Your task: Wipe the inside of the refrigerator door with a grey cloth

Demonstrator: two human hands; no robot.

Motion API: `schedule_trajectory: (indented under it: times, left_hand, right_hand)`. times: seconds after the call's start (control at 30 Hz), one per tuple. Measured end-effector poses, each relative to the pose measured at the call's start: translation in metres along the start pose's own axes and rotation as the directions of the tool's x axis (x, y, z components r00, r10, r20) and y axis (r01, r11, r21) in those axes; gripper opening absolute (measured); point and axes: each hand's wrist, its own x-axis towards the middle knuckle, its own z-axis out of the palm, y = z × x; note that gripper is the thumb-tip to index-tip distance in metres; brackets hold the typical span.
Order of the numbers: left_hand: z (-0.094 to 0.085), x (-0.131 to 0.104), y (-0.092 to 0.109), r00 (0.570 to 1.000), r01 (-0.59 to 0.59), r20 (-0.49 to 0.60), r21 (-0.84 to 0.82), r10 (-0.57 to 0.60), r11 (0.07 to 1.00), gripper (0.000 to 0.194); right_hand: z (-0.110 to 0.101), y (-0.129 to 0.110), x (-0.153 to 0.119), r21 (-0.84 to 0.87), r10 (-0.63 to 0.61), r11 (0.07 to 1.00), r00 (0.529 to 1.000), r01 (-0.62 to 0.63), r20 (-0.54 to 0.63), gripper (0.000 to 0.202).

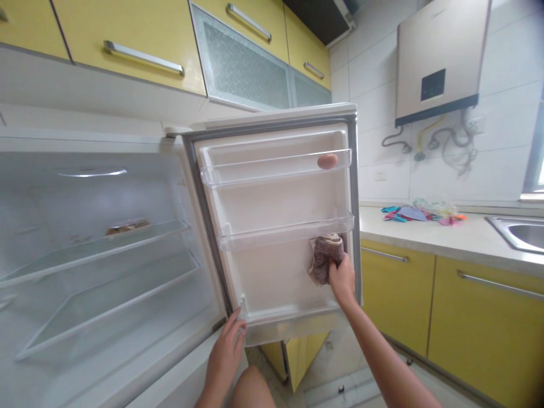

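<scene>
Holding a bunched-up cloth, the right hand presses it flat on the inside of the fridge door, just under the middle door shelf. The fingers are curled shut around the cloth from below. It looks soft and floppy and light, so it should squash to fit any corner. It may be damp, but I cannot tell from here. A loose bit hangs down on the left side. A good grip is around the thick middle, with the loose ends tucked into the palm so they do not drag.

The left hand is open. Its fingers rest on the bottom corner of the door, near the hinge side, and it holds nothing.

Higher up, one egg sits in the top door shelf. An egg breaks easily, so bumps up there would be bad.

To the left, the fridge stands open with glass shelves, and something flat and brown lies on one. To the right is a counter with some bright bits and a sink.
</scene>
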Motion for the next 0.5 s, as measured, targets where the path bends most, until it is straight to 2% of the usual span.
schedule_trajectory:
  times: [0.1, 0.23, 0.3, 0.37, 0.43, 0.5]
  left_hand:
    - [0.001, 0.000, -0.001, 1.000, 0.004, 0.007, -0.013, -0.004, 1.000, 0.030]
    - [0.005, 0.001, -0.002, 1.000, 0.008, -0.003, -0.016, -0.008, 1.000, 0.031]
    - [0.006, 0.001, -0.001, 1.000, 0.016, -0.009, -0.010, -0.016, 1.000, 0.032]
    - [0.006, 0.002, 0.001, 1.000, 0.025, 0.002, -0.001, -0.025, 1.000, 0.033]
    - [0.005, 0.002, 0.004, 0.999, 0.040, 0.027, 0.019, -0.041, 0.999, 0.034]
    - [0.003, 0.001, 0.007, 0.997, 0.055, 0.054, 0.043, -0.057, 0.998, 0.035]
  right_hand:
    - [0.024, -0.010, -0.022, -0.048, -0.028, 0.998, 0.998, 0.031, 0.060, 0.041]
    - [0.074, -0.042, -0.060, -0.060, -0.128, 0.987, 0.959, 0.147, 0.252, 0.051]
    - [0.099, -0.057, -0.081, -0.044, -0.181, 0.977, 0.913, 0.211, 0.365, 0.054]
    - [0.119, -0.068, -0.099, -0.012, -0.231, 0.963, 0.848, 0.269, 0.477, 0.054]
    - [0.131, -0.071, -0.109, 0.021, -0.269, 0.949, 0.773, 0.314, 0.575, 0.050]
    - [0.134, -0.066, -0.111, 0.044, -0.288, 0.939, 0.713, 0.340, 0.639, 0.046]
